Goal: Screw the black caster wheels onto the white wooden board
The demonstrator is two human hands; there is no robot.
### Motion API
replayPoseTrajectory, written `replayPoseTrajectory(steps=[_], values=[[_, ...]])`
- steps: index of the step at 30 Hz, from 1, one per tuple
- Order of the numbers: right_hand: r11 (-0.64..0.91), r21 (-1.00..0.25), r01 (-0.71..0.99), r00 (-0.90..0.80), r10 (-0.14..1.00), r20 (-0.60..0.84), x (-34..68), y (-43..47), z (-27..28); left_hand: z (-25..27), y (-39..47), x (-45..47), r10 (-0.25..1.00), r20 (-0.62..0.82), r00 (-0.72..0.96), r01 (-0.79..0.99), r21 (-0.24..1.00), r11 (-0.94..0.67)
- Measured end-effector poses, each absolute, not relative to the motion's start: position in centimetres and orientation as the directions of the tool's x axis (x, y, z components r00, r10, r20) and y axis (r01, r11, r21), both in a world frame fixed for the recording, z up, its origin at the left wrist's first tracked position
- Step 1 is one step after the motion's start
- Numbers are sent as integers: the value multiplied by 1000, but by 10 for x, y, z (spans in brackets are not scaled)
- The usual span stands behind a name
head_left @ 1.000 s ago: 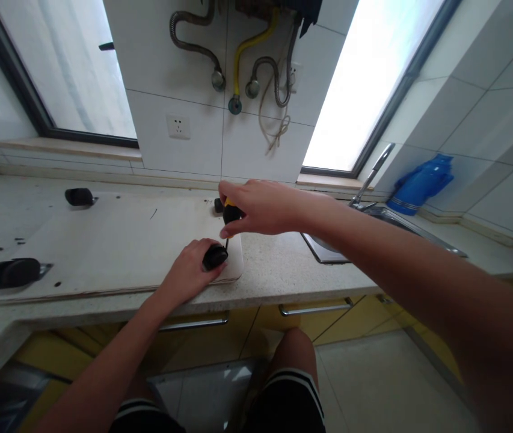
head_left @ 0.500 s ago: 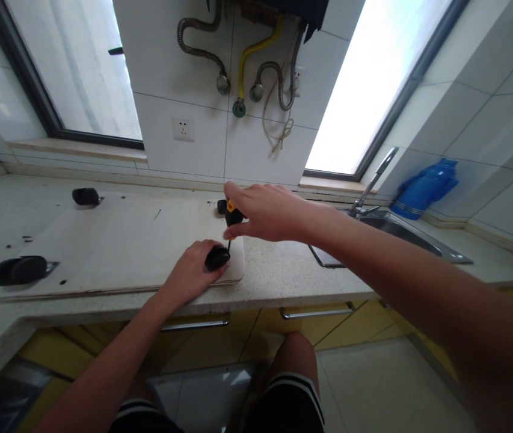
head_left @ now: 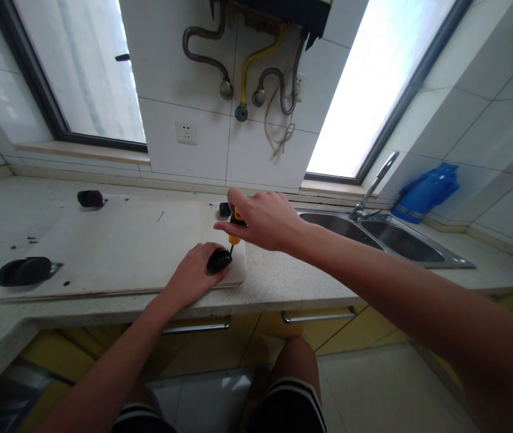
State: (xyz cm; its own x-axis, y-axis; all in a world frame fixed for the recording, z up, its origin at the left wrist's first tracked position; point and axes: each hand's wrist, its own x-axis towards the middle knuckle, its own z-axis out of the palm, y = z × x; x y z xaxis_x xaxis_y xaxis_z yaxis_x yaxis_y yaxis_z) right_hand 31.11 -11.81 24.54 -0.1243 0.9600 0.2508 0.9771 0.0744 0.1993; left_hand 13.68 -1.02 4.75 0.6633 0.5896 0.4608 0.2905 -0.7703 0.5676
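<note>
The right hand's (head_left: 265,219) thumb has straightened since half a second ago; its fingers wrap the screwdriver (head_left: 234,239), whose long axis drops steeply to the board's (head_left: 125,243) near-right corner, where the nearer left hand (head_left: 196,269) clasps a black caster (head_left: 219,261).
</note>
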Motion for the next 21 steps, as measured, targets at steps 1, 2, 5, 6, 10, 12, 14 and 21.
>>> replayPoseTrajectory(steps=[1,2,5,6,10,12,14,21], values=[[102,183,978,-148,954,259,312,-117,241,47,-10,137,592,458,663,290,571,-768],[126,167,978,-167,950,264,313,-116,239,47,-10,137,593,457,663,288,575,-766],[114,113,987,-145,934,326,322,-112,243,46,-10,136,595,462,658,278,585,-762],[90,76,993,-112,922,372,326,-111,247,46,-10,136,596,464,655,276,587,-761],[48,-184,982,69,809,583,358,-105,257,47,-10,135,588,455,669,269,589,-762],[80,-425,902,242,721,650,381,-98,244,49,-11,135,579,447,682,266,585,-766],[122,-693,711,500,606,619,404,-89,213,52,-12,134,577,443,686,264,587,-766],[105,-988,113,832,534,152,438,-47,68,54,-18,129,590,459,665,226,629,-744]])
